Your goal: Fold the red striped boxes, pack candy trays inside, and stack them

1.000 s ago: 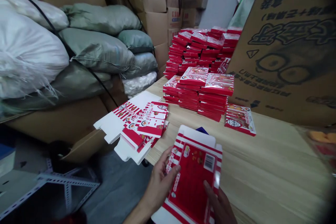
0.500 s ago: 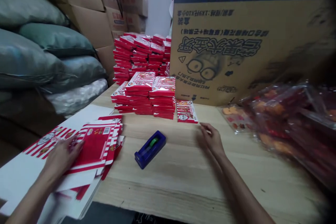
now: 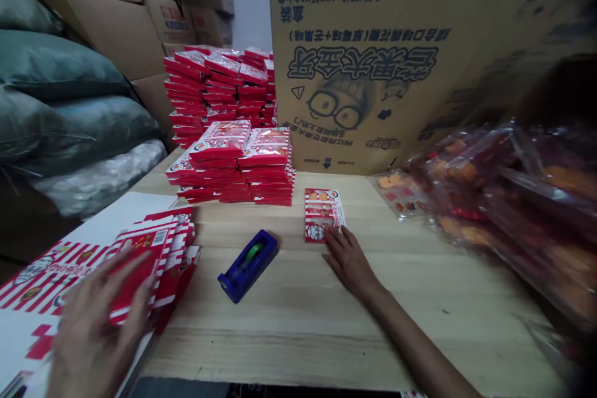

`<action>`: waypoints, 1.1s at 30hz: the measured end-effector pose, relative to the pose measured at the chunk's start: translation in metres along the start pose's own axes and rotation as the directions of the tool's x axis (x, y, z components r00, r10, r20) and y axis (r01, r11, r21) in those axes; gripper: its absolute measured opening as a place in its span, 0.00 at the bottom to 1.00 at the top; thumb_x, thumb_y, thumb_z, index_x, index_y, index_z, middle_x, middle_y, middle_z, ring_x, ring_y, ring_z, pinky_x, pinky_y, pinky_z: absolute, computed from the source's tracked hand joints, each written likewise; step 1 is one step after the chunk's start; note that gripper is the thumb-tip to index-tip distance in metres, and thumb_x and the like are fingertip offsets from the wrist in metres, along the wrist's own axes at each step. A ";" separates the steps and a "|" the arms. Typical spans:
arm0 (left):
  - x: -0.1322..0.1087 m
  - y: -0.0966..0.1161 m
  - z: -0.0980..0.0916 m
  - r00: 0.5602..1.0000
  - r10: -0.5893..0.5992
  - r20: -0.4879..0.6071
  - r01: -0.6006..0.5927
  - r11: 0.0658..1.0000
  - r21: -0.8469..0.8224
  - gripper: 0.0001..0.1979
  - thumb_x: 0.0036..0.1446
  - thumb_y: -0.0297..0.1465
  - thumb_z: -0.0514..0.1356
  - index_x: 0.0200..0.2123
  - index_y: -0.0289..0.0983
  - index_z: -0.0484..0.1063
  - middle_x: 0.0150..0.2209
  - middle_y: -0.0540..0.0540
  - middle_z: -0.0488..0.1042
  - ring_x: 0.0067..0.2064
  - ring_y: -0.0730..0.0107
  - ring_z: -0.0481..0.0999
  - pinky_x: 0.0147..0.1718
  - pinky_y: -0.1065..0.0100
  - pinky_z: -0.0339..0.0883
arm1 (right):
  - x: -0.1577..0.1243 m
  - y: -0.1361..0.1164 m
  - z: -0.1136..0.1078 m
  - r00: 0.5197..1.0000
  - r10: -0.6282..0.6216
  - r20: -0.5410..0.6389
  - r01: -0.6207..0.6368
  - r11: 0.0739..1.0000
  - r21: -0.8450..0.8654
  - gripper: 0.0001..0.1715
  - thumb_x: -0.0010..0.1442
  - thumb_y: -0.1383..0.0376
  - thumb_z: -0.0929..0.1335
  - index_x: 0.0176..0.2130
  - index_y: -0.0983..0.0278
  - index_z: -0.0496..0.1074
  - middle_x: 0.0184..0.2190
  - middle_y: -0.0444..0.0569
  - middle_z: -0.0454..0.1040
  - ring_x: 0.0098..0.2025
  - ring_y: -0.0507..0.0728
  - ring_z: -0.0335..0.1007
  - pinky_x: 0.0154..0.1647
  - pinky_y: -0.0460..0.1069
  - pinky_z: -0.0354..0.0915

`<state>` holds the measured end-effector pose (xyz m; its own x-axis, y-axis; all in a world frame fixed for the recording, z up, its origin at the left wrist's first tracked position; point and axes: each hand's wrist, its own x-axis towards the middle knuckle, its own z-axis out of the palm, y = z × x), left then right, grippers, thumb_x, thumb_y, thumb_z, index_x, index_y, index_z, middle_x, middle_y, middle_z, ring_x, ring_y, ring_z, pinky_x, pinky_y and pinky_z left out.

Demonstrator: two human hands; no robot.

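Note:
My right hand (image 3: 351, 262) is at the lower right corner of a small red-and-white striped candy box (image 3: 321, 214) with clear windows. Its fingertips rest on the box, and the thumb lies by the near edge. My left hand (image 3: 100, 314), slightly blurred, is over the flat printed cartons (image 3: 180, 261) on the left, fingers and thumb apart across a red panel with a barcode. Whether it presses on that carton I cannot tell. Between the hands lies a blue tape dispenser (image 3: 248, 266) with a green roll.
Filled red boxes (image 3: 265, 165) are stacked at the table's back, with a taller pile (image 3: 219, 84) behind. A large cardboard carton (image 3: 354, 74) stands behind the table. Clear bags of orange and red sweets (image 3: 485, 199) lie on the right. Green sacks (image 3: 60, 68) are piled at left.
The candy box has slid toward me, away from the stack, with my right hand now on it. My left hand has shifted nearer, its fingers more spread. The whole view has turned slightly right.

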<state>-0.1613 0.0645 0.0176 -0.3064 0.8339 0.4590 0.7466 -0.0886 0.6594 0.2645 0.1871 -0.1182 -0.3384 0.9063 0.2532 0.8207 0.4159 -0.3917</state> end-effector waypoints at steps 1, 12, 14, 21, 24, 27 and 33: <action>-0.010 0.021 0.015 0.987 0.158 -0.025 -0.157 0.987 0.045 0.21 0.62 0.40 0.63 0.58 0.54 0.73 0.66 0.55 0.68 0.67 0.46 0.65 0.71 0.39 0.49 | -0.025 -0.010 -0.001 1.000 -0.008 -0.015 0.008 1.000 -0.002 0.30 0.71 0.61 0.65 0.68 0.64 0.65 0.71 0.57 0.63 0.75 0.69 0.49 0.74 0.68 0.51; -0.085 0.087 0.207 0.827 0.271 0.492 -0.172 0.956 -0.237 0.33 0.64 0.37 0.63 0.69 0.39 0.59 0.67 0.34 0.65 0.68 0.47 0.64 0.65 0.43 0.61 | -0.203 -0.087 -0.034 0.982 0.154 -0.109 -0.128 0.968 0.217 0.28 0.72 0.62 0.66 0.68 0.51 0.60 0.72 0.49 0.62 0.78 0.70 0.38 0.72 0.81 0.39; -0.082 0.082 0.221 0.815 0.212 0.540 -0.123 0.973 -0.197 0.36 0.61 0.39 0.66 0.69 0.38 0.60 0.65 0.32 0.68 0.66 0.43 0.66 0.63 0.41 0.61 | -0.207 -0.085 -0.036 0.973 0.191 -0.128 -0.154 0.956 0.251 0.27 0.72 0.62 0.66 0.67 0.50 0.62 0.72 0.48 0.60 0.78 0.72 0.37 0.71 0.82 0.39; -0.079 0.075 0.228 0.809 0.189 0.556 -0.083 0.974 -0.211 0.33 0.58 0.40 0.68 0.65 0.38 0.66 0.59 0.36 0.73 0.60 0.47 0.70 0.61 0.47 0.64 | -0.212 -0.077 -0.032 0.960 0.228 -0.164 -0.166 0.932 0.322 0.31 0.73 0.65 0.63 0.70 0.44 0.59 0.75 0.43 0.53 0.78 0.70 0.34 0.73 0.78 0.40; -0.084 0.072 0.228 0.830 0.188 0.525 -0.079 0.972 -0.222 0.33 0.58 0.39 0.69 0.64 0.39 0.67 0.59 0.37 0.74 0.60 0.49 0.70 0.61 0.49 0.64 | -0.212 -0.076 -0.032 0.960 0.232 -0.157 -0.168 0.925 0.340 0.33 0.73 0.66 0.63 0.71 0.44 0.56 0.76 0.43 0.52 0.78 0.69 0.33 0.74 0.77 0.39; -0.088 0.069 0.228 0.843 0.185 0.506 -0.084 0.973 -0.217 0.33 0.57 0.39 0.70 0.64 0.39 0.67 0.58 0.38 0.74 0.59 0.50 0.70 0.60 0.49 0.64 | -0.213 -0.077 -0.033 0.953 0.245 -0.180 -0.167 0.917 0.362 0.32 0.73 0.66 0.64 0.71 0.45 0.58 0.75 0.43 0.53 0.78 0.70 0.34 0.74 0.78 0.39; -0.095 0.070 0.223 0.859 0.185 0.476 -0.084 0.971 -0.225 0.32 0.58 0.37 0.69 0.64 0.42 0.66 0.57 0.39 0.74 0.58 0.50 0.70 0.60 0.49 0.65 | -0.224 -0.091 -0.042 0.870 0.425 -0.249 -0.247 0.814 0.525 0.25 0.72 0.62 0.65 0.66 0.50 0.67 0.72 0.48 0.60 0.74 0.68 0.52 0.72 0.73 0.52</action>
<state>0.0516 0.1009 -0.1127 0.1564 0.9598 0.2331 0.6175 -0.2792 0.7354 0.2854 -0.0566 -0.1018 0.1692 0.9467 0.2742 0.5103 0.1539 -0.8461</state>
